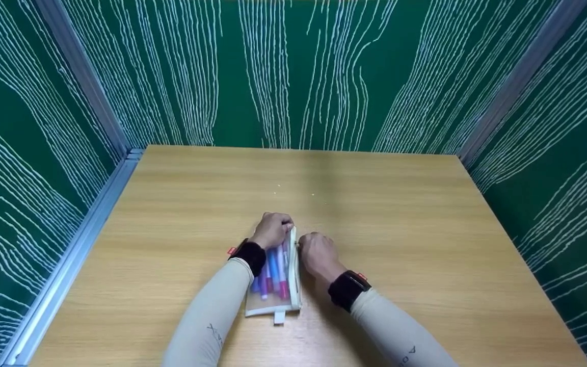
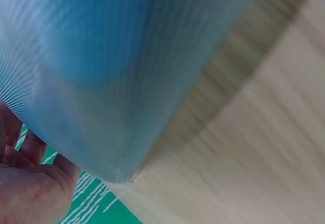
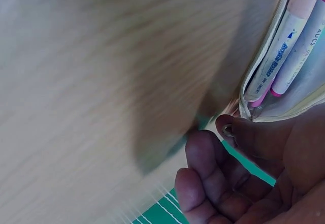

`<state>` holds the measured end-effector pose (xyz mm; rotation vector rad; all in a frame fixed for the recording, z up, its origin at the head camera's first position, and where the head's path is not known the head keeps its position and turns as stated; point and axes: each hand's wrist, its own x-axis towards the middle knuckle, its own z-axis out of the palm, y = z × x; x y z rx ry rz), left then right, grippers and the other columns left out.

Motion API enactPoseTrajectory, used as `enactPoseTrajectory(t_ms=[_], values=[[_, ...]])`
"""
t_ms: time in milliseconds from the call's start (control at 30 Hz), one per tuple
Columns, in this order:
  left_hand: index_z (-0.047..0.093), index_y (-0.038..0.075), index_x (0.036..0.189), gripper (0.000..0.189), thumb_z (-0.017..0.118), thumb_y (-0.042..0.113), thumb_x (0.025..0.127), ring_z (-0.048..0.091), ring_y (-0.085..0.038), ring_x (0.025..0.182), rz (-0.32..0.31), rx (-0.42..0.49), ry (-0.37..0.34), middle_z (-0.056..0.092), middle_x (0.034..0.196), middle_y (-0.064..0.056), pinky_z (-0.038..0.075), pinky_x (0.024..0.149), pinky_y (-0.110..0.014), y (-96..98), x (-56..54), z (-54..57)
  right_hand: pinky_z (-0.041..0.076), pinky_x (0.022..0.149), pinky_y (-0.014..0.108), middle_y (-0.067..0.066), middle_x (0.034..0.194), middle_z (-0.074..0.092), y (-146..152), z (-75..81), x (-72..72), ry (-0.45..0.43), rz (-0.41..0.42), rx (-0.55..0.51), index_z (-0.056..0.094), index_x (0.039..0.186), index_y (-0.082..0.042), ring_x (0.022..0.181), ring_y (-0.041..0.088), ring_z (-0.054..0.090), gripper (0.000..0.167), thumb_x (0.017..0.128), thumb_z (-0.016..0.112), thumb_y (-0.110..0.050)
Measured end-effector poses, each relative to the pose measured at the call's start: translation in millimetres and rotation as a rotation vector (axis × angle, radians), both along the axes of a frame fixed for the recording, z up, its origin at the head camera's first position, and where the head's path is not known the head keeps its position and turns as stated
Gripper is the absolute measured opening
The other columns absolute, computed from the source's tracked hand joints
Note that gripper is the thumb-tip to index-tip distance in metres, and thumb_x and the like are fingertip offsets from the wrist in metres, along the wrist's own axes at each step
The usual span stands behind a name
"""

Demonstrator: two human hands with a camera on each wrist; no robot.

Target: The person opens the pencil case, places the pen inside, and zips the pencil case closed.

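Note:
A pale, see-through zip pouch (image 1: 261, 309) lies lengthwise near the table's front, several blue, purple and pink markers (image 1: 276, 270) inside it. At its far end my left hand (image 1: 272, 229) grips the top corner. My right hand (image 1: 319, 255) is beside the zipper edge, thumb and fingers pinching the small zipper pull (image 1: 297, 244) near that corner. Seen from the right wrist, the zipper edge gapes, and white-barrelled markers (image 3: 277, 56) show within. The pouch's mesh side (image 2: 101, 127) fills much of the left wrist view, partly covering the left fingers.
The wooden table (image 1: 400, 219) is bounded by green walls (image 1: 237, 102) with wavy white lines. A metal rail (image 1: 77, 255) runs along its left edge. A few tiny white specks (image 1: 278, 185) lie beyond the hands.

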<state>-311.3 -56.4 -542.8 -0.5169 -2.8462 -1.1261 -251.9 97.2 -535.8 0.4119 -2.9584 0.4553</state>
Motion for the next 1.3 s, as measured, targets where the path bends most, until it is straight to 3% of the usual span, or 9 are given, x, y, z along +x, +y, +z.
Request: enactPoseTrajectory(t_ms=[367, 600, 767, 967, 1300], values=[[0.077, 0.006, 0.096, 0.012, 0.066, 0.011, 0.097, 0.062, -0.035, 0.105, 0.024, 0.007, -0.048, 0.075, 0.099, -0.009, 0.049, 0.094, -0.047, -0.8, 1.8, 3.9, 0.056, 0.068, 0.046, 0.010, 0.074, 0.068, 3, -0.4, 8.2, -0.005, 0.043, -0.007, 0.065, 0.071, -0.009, 0.067, 0.031, 0.066, 0.033, 0.094, 0.042, -0.002], [0.077, 0.007, 0.094, 0.013, 0.066, 0.011, 0.097, 0.062, -0.035, 0.104, 0.024, 0.008, -0.047, 0.076, 0.097, -0.008, 0.049, 0.094, -0.047, -0.5, 0.8, 2.3, 0.055, 0.065, 0.045, 0.007, 0.068, 0.066, 4, 0.3, 11.9, 0.011, 0.073, -0.013, 0.059, 0.064, -0.012, 0.062, 0.027, 0.063, 0.035, 0.091, 0.041, 0.001], [0.077, 0.006, 0.093, 0.012, 0.066, 0.010, 0.097, 0.063, -0.035, 0.103, 0.017, 0.006, -0.035, 0.076, 0.096, -0.008, 0.048, 0.095, -0.047, -0.6, 0.6, 2.6, 0.055, 0.064, 0.044, 0.008, 0.069, 0.064, 5, -0.1, 16.4, 0.020, 0.099, -0.006, 0.061, 0.069, -0.010, 0.062, 0.027, 0.063, 0.034, 0.096, 0.041, -0.001], [0.077, 0.006, 0.092, 0.012, 0.066, 0.010, 0.096, 0.063, -0.035, 0.101, 0.015, 0.001, -0.011, 0.076, 0.094, -0.008, 0.049, 0.093, -0.047, -0.4, 0.1, 2.4, 0.056, 0.064, 0.041, 0.008, 0.073, 0.066, 5, 1.0, 20.7, 0.018, 0.107, 0.052, 0.064, 0.073, -0.009, 0.064, 0.025, 0.063, 0.028, 0.090, 0.046, 0.003], [0.077, 0.007, 0.092, 0.011, 0.067, 0.008, 0.096, 0.061, -0.032, 0.097, 0.032, 0.004, -0.033, 0.074, 0.092, -0.007, 0.049, 0.091, -0.044, 1.0, 1.0, 2.4, 0.056, 0.058, 0.040, 0.009, 0.066, 0.065, 8, -1.1, 26.2, 0.077, 0.142, 0.038, 0.057, 0.063, -0.010, 0.058, 0.026, 0.064, 0.028, 0.080, 0.046, 0.009]])
